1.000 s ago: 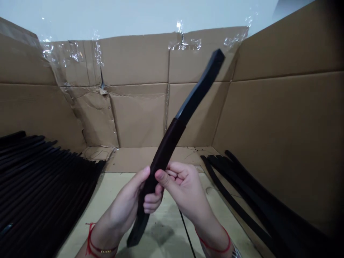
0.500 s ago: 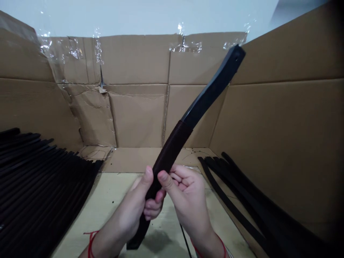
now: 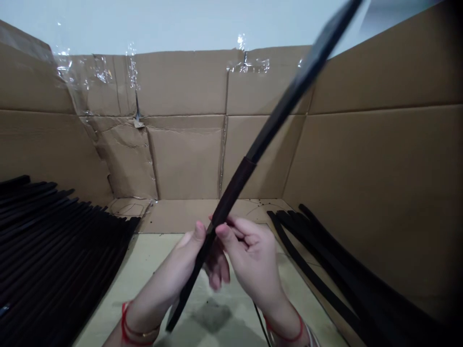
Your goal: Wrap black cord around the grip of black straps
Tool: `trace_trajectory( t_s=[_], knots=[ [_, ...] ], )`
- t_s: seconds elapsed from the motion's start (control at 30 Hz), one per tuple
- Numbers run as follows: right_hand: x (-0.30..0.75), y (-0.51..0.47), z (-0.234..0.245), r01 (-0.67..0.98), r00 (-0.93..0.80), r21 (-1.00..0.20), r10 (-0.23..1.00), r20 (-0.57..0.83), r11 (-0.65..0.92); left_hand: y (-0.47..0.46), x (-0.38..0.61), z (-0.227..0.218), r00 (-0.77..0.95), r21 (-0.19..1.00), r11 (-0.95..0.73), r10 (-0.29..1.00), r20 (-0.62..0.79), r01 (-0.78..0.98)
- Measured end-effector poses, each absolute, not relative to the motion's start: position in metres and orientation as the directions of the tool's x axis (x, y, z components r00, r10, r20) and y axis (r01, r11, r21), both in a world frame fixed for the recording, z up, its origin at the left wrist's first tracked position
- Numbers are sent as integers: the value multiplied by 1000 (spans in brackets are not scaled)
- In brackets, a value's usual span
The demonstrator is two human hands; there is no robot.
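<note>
A long black curved bar (image 3: 285,108) slants up to the right, its narrow edge towards me and its top end running out of view. Dark brown cord is wound tightly round its middle as a wrap (image 3: 233,190). My left hand (image 3: 191,255) holds the bar just below the wrap, thumb on the near side and fingers behind, partly loosened. At the wrap's lower end, my right hand (image 3: 251,255) is closed, thumb against curled fingers. A thin dark cord (image 3: 261,320) hangs below this hand; the pinch itself is partly hidden.
Many similar black bars (image 3: 65,255) lie in a row at the left. Several more curved black strips (image 3: 321,270) lie along the right. Taped cardboard walls (image 3: 186,159) surround the pale work surface (image 3: 144,284) at the back and sides.
The bar has rolled about its length, from its broad face to its narrow edge. Its top end has swung up and right, out of view. My left fingers have loosened behind it.
</note>
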State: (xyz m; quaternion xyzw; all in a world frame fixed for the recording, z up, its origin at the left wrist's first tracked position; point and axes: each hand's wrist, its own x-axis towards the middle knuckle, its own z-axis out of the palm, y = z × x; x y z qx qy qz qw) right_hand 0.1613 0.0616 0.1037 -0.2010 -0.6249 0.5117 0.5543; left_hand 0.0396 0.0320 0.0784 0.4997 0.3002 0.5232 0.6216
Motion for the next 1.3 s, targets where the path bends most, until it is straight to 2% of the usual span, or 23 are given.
trace_trajectory(
  t_s=[0.07, 0.1, 0.17, 0.27, 0.3, 0.33, 0.4, 0.43, 0.47, 0.53, 0.6, 0.63, 0.7, 0.77, 0.8, 0.9, 0.93, 1.0, 1.07, 1.17, 1.2, 1.23, 1.3],
  knots=[
    [157, 62, 103, -287, -208, -863, 853, 479, 415, 34, 46, 77, 13, 943, -239, 968, 249, -232],
    [157, 64, 102, -281, -187, -863, 858, 478, 419, 33, 47, 76, -40, 945, -263, 965, 261, -196],
    [159, 67, 103, -275, -259, -876, 847, 465, 397, 31, 46, 75, 41, 958, -173, 982, 187, -230],
    [165, 69, 107, -255, -462, -914, 791, 401, 315, 29, 38, 74, 380, 945, 96, 925, 32, -314],
    [165, 69, 107, -253, -452, -913, 796, 404, 320, 30, 37, 73, 422, 952, 100, 906, 34, -290],
    [165, 69, 108, -260, -394, -903, 817, 421, 341, 31, 36, 73, 361, 970, 21, 930, 71, -244],
    [165, 70, 107, -306, -261, -874, 850, 459, 378, 32, 37, 74, 78, 974, -217, 972, 221, -66],
    [165, 71, 106, -339, -267, -868, 847, 459, 363, 32, 38, 75, -36, 958, -286, 958, 286, 15],
    [165, 71, 106, -370, -332, -871, 830, 448, 322, 32, 38, 75, -70, 956, -291, 953, 293, 41],
    [168, 73, 106, -387, -512, -894, 754, 412, 225, 29, 39, 77, 126, 988, -139, 981, 146, -64],
    [170, 73, 106, -383, -538, -900, 741, 402, 211, 26, 41, 78, 381, 990, 21, 924, 34, -141],
    [170, 72, 106, -392, -472, -888, 775, 420, 241, 26, 41, 77, 360, 992, -16, 931, 61, -128],
    [169, 73, 106, -413, -295, -853, 840, 456, 319, 26, 44, 75, 78, 972, -233, 970, 229, 34],
    [168, 74, 105, -421, -285, -851, 845, 452, 314, 26, 46, 73, -135, 921, -333, 922, 363, 201],
    [169, 75, 105, -420, -342, -861, 830, 442, 286, 26, 47, 73, -117, 931, -316, 933, 340, 185],
    [169, 76, 105, -369, -407, -884, 805, 431, 286, 24, 44, 77, 184, 988, -142, 971, 150, -55],
    [169, 75, 106, -353, -354, -875, 819, 452, 330, 24, 43, 79, 200, 989, -126, 970, 139, -75],
    [169, 74, 106, -334, -263, -861, 839, 477, 385, 24, 40, 82, 42, 977, -213, 976, 213, -2],
    [168, 74, 105, -357, -337, -875, 829, 446, 326, 26, 39, 82, -41, 975, -219, 975, 220, 20],
    [169, 77, 103, -385, -527, -902, 757, 387, 192, 29, 40, 79, 215, 991, -16, 975, 45, -135],
    [169, 77, 103, -390, -514, -899, 763, 392, 198, 29, 42, 77, 251, 991, -12, 967, 45, -135],
    [169, 77, 103, -393, -456, -890, 792, 406, 231, 30, 44, 76, 203, 993, -75, 975, 92, -90],
    [168, 76, 104, -382, -301, -868, 846, 441, 316, 28, 46, 75, -23, 957, -269, 962, 273, 107]
  ],
)
